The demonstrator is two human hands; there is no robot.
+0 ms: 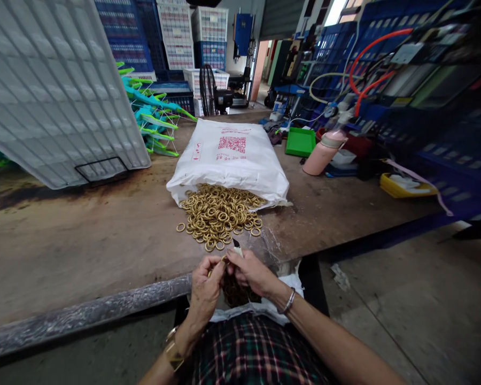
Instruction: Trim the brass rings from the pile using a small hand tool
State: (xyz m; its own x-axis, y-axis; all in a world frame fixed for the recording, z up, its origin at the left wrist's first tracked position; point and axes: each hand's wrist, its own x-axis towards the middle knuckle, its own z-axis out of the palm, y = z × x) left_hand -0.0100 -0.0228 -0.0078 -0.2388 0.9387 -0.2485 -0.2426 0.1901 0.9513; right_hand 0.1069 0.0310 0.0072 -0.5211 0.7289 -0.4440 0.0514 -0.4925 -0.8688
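My left hand (207, 283) is closed, pinching a small brass-coloured ring (224, 259) between thumb and fingers. Close beside it, my right hand (251, 272) grips a small knife (237, 248) with a dark blade tip and pale handle, pointing away from me. The two hands nearly touch at the ring. Below them, an open white bag (292, 283) at my lap holds a dark heap of rings, partly hidden by my hands. Ahead on the table, loose brass rings (220, 214) spill from the mouth of a white woven sack (232, 152) with red print.
A large grey plastic crate (64, 96) stands tilted at the left, with green and turquoise plastic pieces (154, 115) behind. A green tray (300, 141), a pink bottle (323, 155) and a yellow tray (406, 186) are at the right. The table's front edge (88, 305) has a wrapped rail.
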